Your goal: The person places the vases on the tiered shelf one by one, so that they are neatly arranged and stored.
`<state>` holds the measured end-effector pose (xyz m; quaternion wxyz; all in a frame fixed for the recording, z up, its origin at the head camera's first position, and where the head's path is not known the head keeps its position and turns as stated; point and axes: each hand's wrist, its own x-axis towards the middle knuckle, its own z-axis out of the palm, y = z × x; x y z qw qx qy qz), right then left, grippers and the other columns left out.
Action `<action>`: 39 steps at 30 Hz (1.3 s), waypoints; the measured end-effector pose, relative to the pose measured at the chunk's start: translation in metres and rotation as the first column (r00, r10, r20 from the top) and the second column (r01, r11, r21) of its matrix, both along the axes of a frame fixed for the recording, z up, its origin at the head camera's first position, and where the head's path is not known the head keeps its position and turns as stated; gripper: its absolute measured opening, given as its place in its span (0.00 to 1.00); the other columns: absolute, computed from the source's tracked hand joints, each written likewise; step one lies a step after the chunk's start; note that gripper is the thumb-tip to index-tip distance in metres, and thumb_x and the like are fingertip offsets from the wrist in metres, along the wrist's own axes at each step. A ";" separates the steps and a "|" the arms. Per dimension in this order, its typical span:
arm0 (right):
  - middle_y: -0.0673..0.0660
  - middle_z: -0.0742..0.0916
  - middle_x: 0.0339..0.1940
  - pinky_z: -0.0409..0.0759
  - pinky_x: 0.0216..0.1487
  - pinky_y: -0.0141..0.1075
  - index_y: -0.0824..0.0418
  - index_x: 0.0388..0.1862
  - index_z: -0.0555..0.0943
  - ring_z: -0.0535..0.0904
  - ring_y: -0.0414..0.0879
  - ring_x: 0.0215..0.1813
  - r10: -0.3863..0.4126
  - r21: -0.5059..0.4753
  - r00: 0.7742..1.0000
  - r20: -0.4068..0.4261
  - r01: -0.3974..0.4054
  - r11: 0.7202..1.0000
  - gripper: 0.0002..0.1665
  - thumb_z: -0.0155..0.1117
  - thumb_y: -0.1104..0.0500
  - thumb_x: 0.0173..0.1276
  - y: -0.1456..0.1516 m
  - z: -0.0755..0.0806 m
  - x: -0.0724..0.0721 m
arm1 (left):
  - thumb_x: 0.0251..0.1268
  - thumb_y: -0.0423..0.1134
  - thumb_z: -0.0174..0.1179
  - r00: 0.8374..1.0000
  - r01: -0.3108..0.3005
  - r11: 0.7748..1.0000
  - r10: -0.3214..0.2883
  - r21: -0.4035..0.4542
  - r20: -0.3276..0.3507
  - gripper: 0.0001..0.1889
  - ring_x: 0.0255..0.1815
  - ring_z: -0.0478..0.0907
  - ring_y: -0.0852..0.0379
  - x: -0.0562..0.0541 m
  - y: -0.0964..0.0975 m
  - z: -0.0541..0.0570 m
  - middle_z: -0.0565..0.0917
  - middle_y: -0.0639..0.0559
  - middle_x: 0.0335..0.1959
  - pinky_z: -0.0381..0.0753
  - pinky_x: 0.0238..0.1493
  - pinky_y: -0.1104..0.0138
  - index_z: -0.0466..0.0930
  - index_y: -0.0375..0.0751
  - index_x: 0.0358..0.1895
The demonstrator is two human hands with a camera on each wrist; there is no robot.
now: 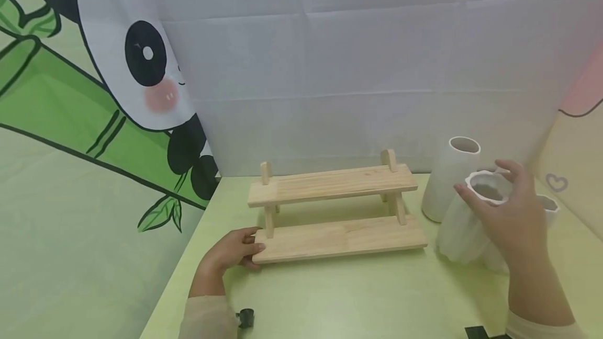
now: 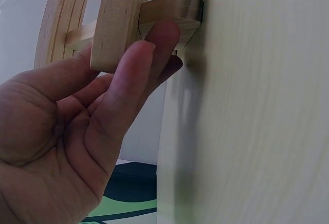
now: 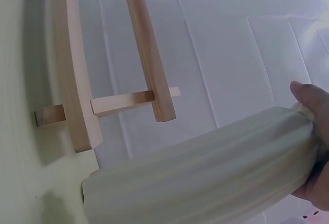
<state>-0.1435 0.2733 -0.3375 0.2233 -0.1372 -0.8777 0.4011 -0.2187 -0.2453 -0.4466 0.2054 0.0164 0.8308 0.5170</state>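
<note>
A two-tier wooden shelf stands on the table, its upper board set behind and above the lower one. My left hand holds the left end of the lower board, the thumb on one face and fingers around the other side, as the left wrist view shows. On the right, my right hand grips a white fluted vase near its wavy rim. That vase tilts slightly, with its base close over the table. In the right wrist view the vase's ribbed side extends from my fingers toward the tabletop.
Behind the held vase stands a taller smooth white vase. Another white vase is partly hidden behind my right hand. A white cloth backdrop rises at the table's back edge, with a printed panda cloth at left.
</note>
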 end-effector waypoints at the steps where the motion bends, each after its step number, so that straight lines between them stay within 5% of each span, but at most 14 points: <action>1: 0.62 0.64 0.77 0.68 0.49 0.54 0.49 0.79 0.53 0.69 0.70 0.63 0.002 0.001 1.000 0.001 -0.002 1.000 0.56 0.70 0.36 0.60 -0.001 0.002 0.001 | 0.66 0.39 0.64 1.000 -0.002 1.000 0.002 0.000 0.000 0.35 0.33 0.88 0.44 0.000 0.000 0.000 0.78 0.33 0.61 0.85 0.47 0.56 0.61 0.34 0.73; 4: 0.62 0.66 0.77 0.67 0.44 0.43 0.49 0.78 0.54 0.73 0.67 0.60 0.002 0.010 1.000 0.002 -0.002 1.000 0.55 0.70 0.37 0.59 -0.004 0.007 0.004 | 0.66 0.39 0.64 1.000 0.000 1.000 0.000 0.001 -0.002 0.35 0.33 0.88 0.45 -0.001 0.001 0.000 0.78 0.33 0.61 0.85 0.45 0.56 0.61 0.34 0.73; 11: 0.62 0.66 0.76 0.67 0.46 0.47 0.51 0.78 0.56 0.74 0.65 0.57 0.016 0.026 1.000 -0.018 -0.015 1.000 0.54 0.72 0.38 0.59 -0.008 0.013 0.007 | 0.65 0.38 0.64 1.000 0.015 0.999 -0.015 0.036 -0.002 0.35 0.35 0.88 0.46 -0.002 0.002 0.000 0.77 0.30 0.61 0.86 0.38 0.57 0.61 0.32 0.73; 14: 0.62 0.68 0.76 0.66 0.43 0.40 0.50 0.77 0.57 0.82 0.43 0.43 0.022 0.037 0.999 -0.027 -0.021 0.999 0.54 0.73 0.39 0.58 -0.009 0.014 0.009 | 0.65 0.38 0.64 1.000 0.005 1.000 -0.005 0.026 0.006 0.35 0.34 0.88 0.46 -0.003 0.003 0.000 0.78 0.31 0.61 0.86 0.39 0.57 0.62 0.33 0.73; 17: 0.62 0.69 0.75 0.64 0.40 0.34 0.49 0.76 0.58 0.76 0.22 0.30 0.031 0.039 0.999 -0.034 -0.030 0.999 0.53 0.74 0.39 0.58 -0.010 0.015 0.010 | 0.65 0.39 0.65 1.000 -0.011 1.000 0.010 0.013 0.011 0.35 0.33 0.88 0.46 -0.003 0.005 0.001 0.79 0.33 0.60 0.86 0.41 0.57 0.62 0.35 0.73; 19: 0.61 0.70 0.74 0.65 0.40 0.32 0.48 0.76 0.58 0.76 0.25 0.31 0.038 0.038 0.999 -0.037 -0.037 0.999 0.53 0.74 0.39 0.57 -0.012 0.016 0.010 | 0.65 0.39 0.65 1.000 -0.019 1.000 0.018 0.008 0.013 0.35 0.33 0.88 0.46 -0.003 0.006 0.002 0.79 0.34 0.60 0.86 0.42 0.58 0.63 0.36 0.73; 24: 0.63 0.70 0.73 0.66 0.40 0.36 0.49 0.76 0.57 0.78 0.59 0.46 0.056 0.051 0.998 -0.038 -0.054 0.997 0.54 0.74 0.39 0.57 -0.019 0.017 0.010 | 0.65 0.37 0.64 1.000 -0.025 1.000 0.025 0.015 0.018 0.34 0.33 0.88 0.46 -0.002 0.007 0.002 0.79 0.33 0.60 0.86 0.40 0.57 0.63 0.36 0.73; 29: 0.64 0.70 0.74 0.69 0.46 0.55 0.49 0.77 0.56 0.74 0.69 0.54 0.085 0.055 0.996 -0.042 -0.083 0.995 0.55 0.73 0.39 0.57 -0.023 0.017 0.008 | 0.64 0.37 0.65 0.999 -0.037 0.999 0.037 0.008 0.013 0.34 0.33 0.88 0.47 -0.002 0.008 0.001 0.79 0.33 0.60 0.86 0.39 0.58 0.63 0.36 0.73; 33: 0.63 0.68 0.75 0.70 0.46 0.49 0.47 0.77 0.55 0.76 0.67 0.52 0.107 0.049 0.994 -0.038 -0.105 0.993 0.55 0.73 0.38 0.58 -0.024 0.015 0.007 | 0.64 0.38 0.65 0.999 -0.041 0.999 0.041 -0.002 0.011 0.34 0.33 0.88 0.47 -0.003 0.009 0.001 0.80 0.34 0.59 0.86 0.40 0.58 0.64 0.37 0.72; 37: 0.63 0.70 0.74 0.68 0.39 0.34 0.46 0.76 0.56 0.82 0.38 0.36 0.109 0.064 0.993 -0.049 -0.106 0.992 0.54 0.74 0.39 0.57 -0.026 0.015 0.006 | 0.64 0.38 0.65 0.999 -0.046 0.999 0.046 -0.002 0.015 0.34 0.33 0.88 0.47 -0.003 0.010 0.001 0.80 0.34 0.59 0.86 0.41 0.57 0.64 0.37 0.72; 39: 0.63 0.70 0.74 0.68 0.38 0.32 0.46 0.76 0.56 0.81 0.33 0.34 0.110 0.071 0.993 -0.053 -0.106 0.992 0.54 0.74 0.39 0.57 -0.026 0.015 0.006 | 0.64 0.38 0.65 0.998 -0.052 0.999 0.052 -0.007 0.016 0.34 0.33 0.88 0.47 -0.003 0.011 0.001 0.80 0.35 0.59 0.86 0.42 0.58 0.65 0.37 0.72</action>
